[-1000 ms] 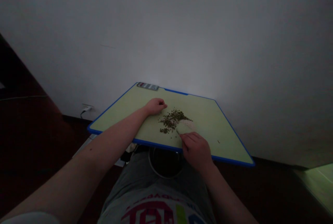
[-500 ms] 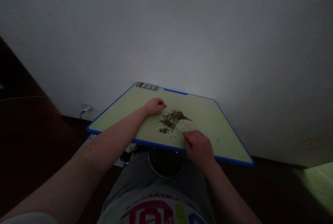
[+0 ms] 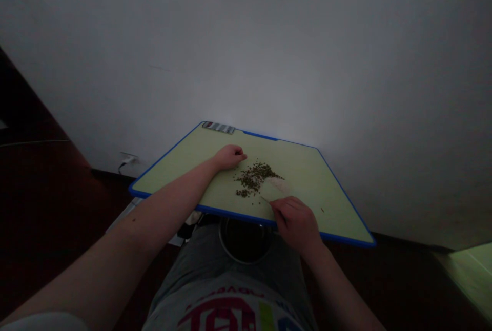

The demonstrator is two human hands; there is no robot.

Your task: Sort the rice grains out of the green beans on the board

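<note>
A scattered pile of small dark greenish-brown grains, like beans (image 3: 253,178), lies mid-board, with a paler whitish patch of fine grains (image 3: 277,183) against its right side. My left hand (image 3: 229,157) rests on the folding tabletop (image 3: 307,167) just left of the pile, its fingers curled; whether anything is inside them is hidden. Near the front edge, my right hand (image 3: 295,221) pinches a thin stick (image 3: 265,199) between thumb and fingers. The stick's tip points at the near side of the pile, just short of the dark grains.
A round metal-rimmed bowl (image 3: 246,259) sits on my lap below the blue front edge. At the far left corner of the tabletop lies a flat patterned strip (image 3: 218,127). A small dark sliver (image 3: 322,210) lies right. Behind stands a wall (image 3: 246,54) with a plug (image 3: 128,160).
My right hand and its stick have drawn back slightly toward me, away from the whitish patch. My left hand and the dark pile look the same.
</note>
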